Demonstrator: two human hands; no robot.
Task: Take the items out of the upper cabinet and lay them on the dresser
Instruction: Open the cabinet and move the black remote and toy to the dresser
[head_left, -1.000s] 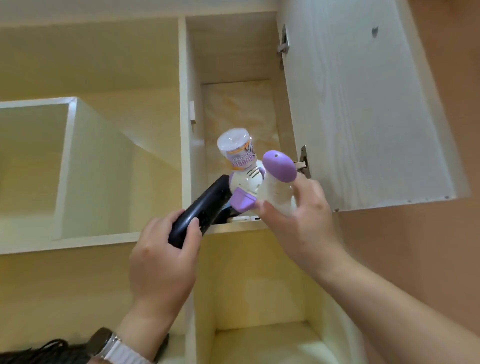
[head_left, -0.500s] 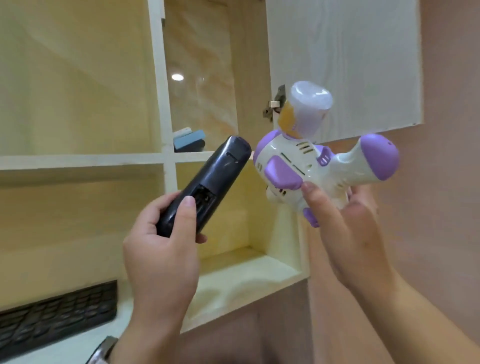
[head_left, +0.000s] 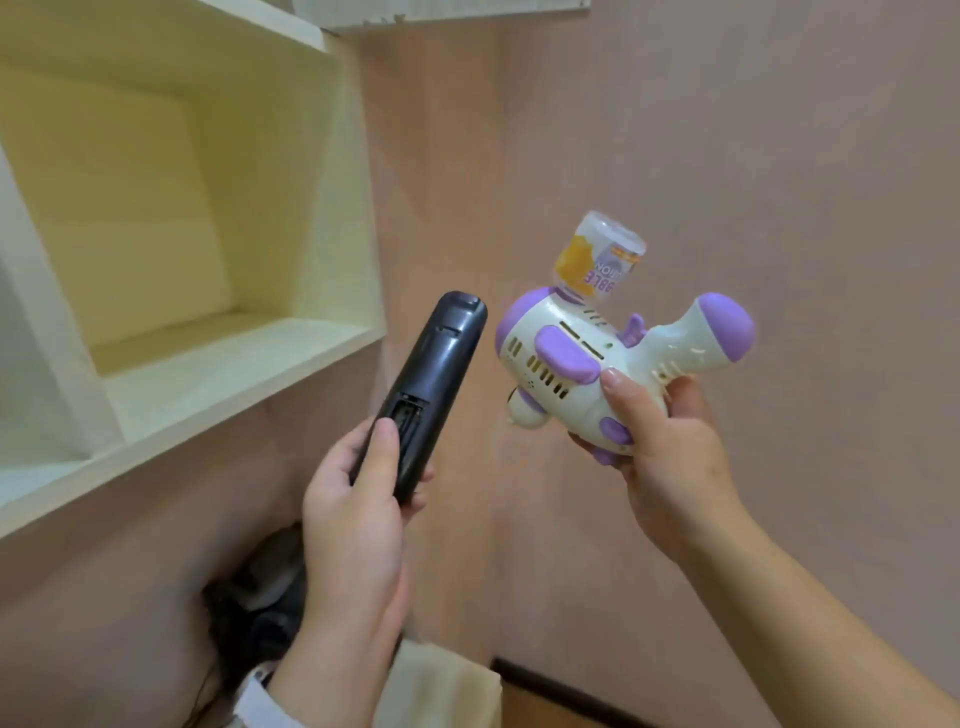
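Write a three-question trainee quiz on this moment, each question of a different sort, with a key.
1. True or false: the left hand grips the black remote.
2. Multiple choice: the right hand holds A) a keyboard, B) a white-and-purple bubble toy, C) a cup.
3. Fill the gap: the labelled bottle sits on ___ of the toy.

Key: 1 true; 2 B; 3 top.
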